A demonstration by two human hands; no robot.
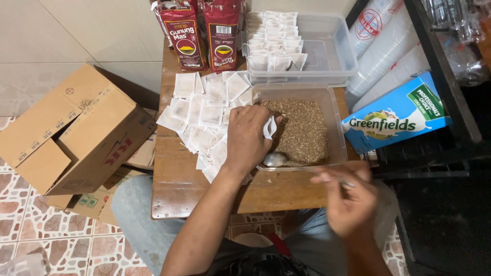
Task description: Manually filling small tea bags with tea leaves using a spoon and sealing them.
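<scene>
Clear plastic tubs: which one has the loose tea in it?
The nearer tub, by the left hand: brown loose tea covers its floor. The farther tub holds only rows of filled white sachets.

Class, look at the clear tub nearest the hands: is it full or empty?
Partly full: the tub holds a layer of brown loose tea, walls bare above.
</scene>
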